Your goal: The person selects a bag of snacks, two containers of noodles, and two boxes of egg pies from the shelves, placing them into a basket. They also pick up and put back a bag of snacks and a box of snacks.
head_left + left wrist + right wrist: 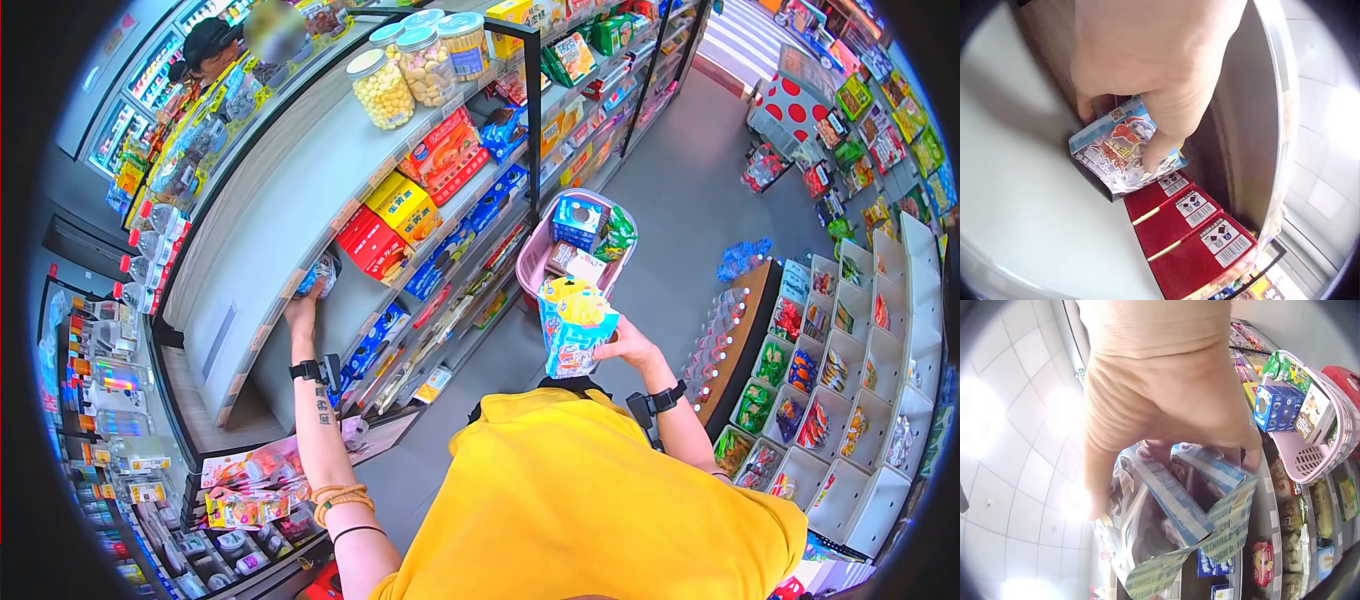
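Note:
My left hand [302, 312] reaches onto the shelf at the left and grips a small blue-and-purple printed box [1113, 153]. In the left wrist view the thumb lies over the box's printed face and other fingers show at its far edge. Right beside it stands a row of dark red boxes [1182, 259] with white barcode labels. My right hand [632, 345] holds blue-and-yellow printed cartons [578, 335] in front of the yellow shirt. In the right wrist view the fingers spread over the cartons [1169, 500], which have pale blue edges.
A pink basket [524, 262] with a blue box [578, 222], a green packet and a brown-and-white box is just beyond the right hand. Red and yellow boxes [404, 208] line the shelf, with snack jars [382, 92] further along. Bins of packets [800, 370] stand at the right.

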{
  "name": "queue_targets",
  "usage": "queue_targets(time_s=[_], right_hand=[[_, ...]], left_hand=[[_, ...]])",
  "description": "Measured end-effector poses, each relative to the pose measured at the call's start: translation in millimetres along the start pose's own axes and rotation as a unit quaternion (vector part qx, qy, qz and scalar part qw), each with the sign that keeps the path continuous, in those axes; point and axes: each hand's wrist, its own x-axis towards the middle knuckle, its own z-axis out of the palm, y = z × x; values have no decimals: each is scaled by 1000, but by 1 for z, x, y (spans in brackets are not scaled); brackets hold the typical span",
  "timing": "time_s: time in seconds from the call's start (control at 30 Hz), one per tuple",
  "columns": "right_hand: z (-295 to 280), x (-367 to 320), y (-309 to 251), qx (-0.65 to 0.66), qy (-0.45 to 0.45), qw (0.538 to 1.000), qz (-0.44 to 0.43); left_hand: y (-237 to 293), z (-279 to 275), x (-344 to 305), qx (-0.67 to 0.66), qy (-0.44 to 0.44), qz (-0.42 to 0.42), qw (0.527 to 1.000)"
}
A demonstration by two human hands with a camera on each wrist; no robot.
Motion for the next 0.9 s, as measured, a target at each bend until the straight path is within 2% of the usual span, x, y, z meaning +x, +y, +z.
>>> queue_targets(time_s=[0.07, 0.17, 0.2, 0.3, 0.33, 0.47, 0.57, 0.6, 0.63, 0.7, 0.77, 0.9], right_hand=[[0, 0, 2, -2, 7, 1000, 1], [-1, 2, 8, -6, 10, 1000, 4], [1, 5, 7, -1, 11, 1000, 3], [5, 7, 10, 3, 10, 1000, 11], [2, 11, 15, -3, 6, 1000, 16], [5, 16, 19, -6, -9, 1000, 25], [10, 21, 20, -6, -26, 999, 28], [13, 20, 17, -10, -30, 999, 31], [18, 22, 15, -14, -40, 998, 35], [27, 28, 13, 30, -74, 996, 29], [39, 40, 8, 70, -113, 991, 28], [57, 55, 5, 109, -189, 975, 40]], left_hand=[[8, 3, -10, -2, 19, 23, 1000], [19, 1, -30, 104, 53, 149, 982], [34, -1, -43, 179, 65, 181, 965], [51, -2, -79, 219, 109, 201, 948], [49, -8, -88, 210, 79, 213, 951], [67, -14, -143, 197, 79, 343, 915], [82, -14, -193, 147, 107, 328, 927], [89, -13, -211, 131, 106, 284, 944], [99, -8, -231, 112, 106, 178, 972], [109, 0, -254, -84, 27, 27, 996], [109, 10, -264, -220, -56, -64, 972], [105, 29, -278, -267, -127, -113, 949]])
